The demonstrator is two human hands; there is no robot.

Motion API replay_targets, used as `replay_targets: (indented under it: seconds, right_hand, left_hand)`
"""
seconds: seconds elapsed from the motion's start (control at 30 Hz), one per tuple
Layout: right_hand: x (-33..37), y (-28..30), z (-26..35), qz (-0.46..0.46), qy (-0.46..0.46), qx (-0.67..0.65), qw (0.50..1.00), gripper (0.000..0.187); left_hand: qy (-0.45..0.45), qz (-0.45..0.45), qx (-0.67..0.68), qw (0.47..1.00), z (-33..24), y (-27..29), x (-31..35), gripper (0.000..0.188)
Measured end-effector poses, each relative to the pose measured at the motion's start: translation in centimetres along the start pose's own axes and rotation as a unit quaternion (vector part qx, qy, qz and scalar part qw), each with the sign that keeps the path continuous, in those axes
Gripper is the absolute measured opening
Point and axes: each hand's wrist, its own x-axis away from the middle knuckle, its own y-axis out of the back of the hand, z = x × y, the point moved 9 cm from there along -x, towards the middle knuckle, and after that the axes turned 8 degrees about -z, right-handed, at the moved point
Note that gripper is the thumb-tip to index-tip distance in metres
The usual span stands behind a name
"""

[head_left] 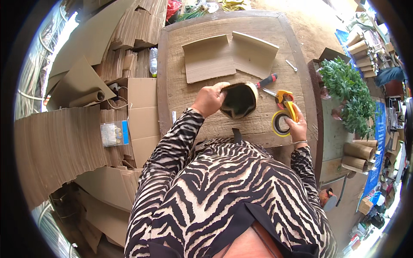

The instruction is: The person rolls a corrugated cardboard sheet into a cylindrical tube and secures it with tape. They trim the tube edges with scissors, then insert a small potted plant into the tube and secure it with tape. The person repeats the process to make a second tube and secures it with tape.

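Note:
My left hand (pixel 208 99) grips the rim of a short cardboard tube (pixel 256 95), whose open end shows a dark, glossy inside. My right hand (pixel 300 128) is closed around a yellow tool (pixel 294 110) whose kind I cannot make out. Beside my right thumb is a yellow-rimmed roll of tape (pixel 275 124). Scissors (pixel 282 98) with orange handles lie just beyond that hand, blades pointing left. A red-and-black handle (pixel 267 80) sticks out past the tube; its other end is hidden.
Two bent corrugated cardboard pieces (pixel 209 60) lie at the back of the wooden table (pixel 176 47). A small white stick (pixel 291 65) is at the right. Cardboard stacks (pixel 64 146) crowd the left, near a plastic bottle (pixel 153 62). Leafy green plants (pixel 347 94) stand to the right.

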Motion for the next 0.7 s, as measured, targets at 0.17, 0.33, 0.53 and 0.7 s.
replay_targets:
  seconds: [0.17, 0.33, 0.53, 0.7]
  right_hand:
    - [-2.0, -2.8, 1.7, 0.047, 0.011, -0.033, 0.998, 0.067]
    - [-3.4, -8.2, 3.3, 0.114, -0.027, -0.101, 0.988, 0.066]
    - [-3.6, -13.6, 4.5, 0.182, -0.056, -0.133, 0.973, 0.066]
    - [-3.3, -15.5, 4.1, 0.221, -0.064, -0.126, 0.965, 0.067]
  left_hand:
    - [0.059, -0.008, -0.043, 0.997, -0.1, 2.3, 2.6, 0.032]
    - [0.100, -0.005, -0.067, 0.993, -1.5, 3.5, 5.9, 0.033]
    - [0.151, -0.041, -0.053, 0.986, -3.0, 2.3, 9.6, 0.058]
    - [0.340, 0.070, -0.042, 0.937, -1.2, 0.4, 12.6, 0.111]
